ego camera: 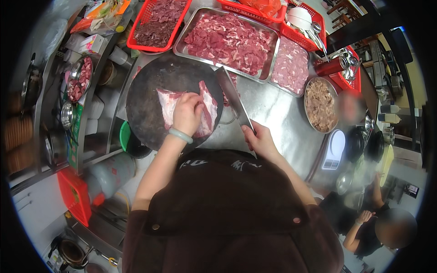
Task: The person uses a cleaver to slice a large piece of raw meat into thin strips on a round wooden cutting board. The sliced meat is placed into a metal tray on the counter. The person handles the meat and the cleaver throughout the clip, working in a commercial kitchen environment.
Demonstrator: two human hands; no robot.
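On a round dark chopping block (146, 102) lies raw meat with pale fat and membrane: a wide piece (166, 102) to the left and a narrower strip (209, 112) to the right. My left hand (187, 114), a pale green bangle at its wrist, holds the meat down with bent fingers; the fingertips are partly hidden. My right hand (261, 140) grips the handle of a cleaver (234, 94). Its broad blade points up and left, over the block's right edge and apart from the meat on the block.
Beyond the block stand a steel tray (227, 44) of sliced raw meat and a red basket (155, 25) of darker meat. To the right are a meat tray (292, 65), a bowl of cooked-looking meat (320, 104) and a kitchen scale (334, 148). Another person (372, 225) works at lower right.
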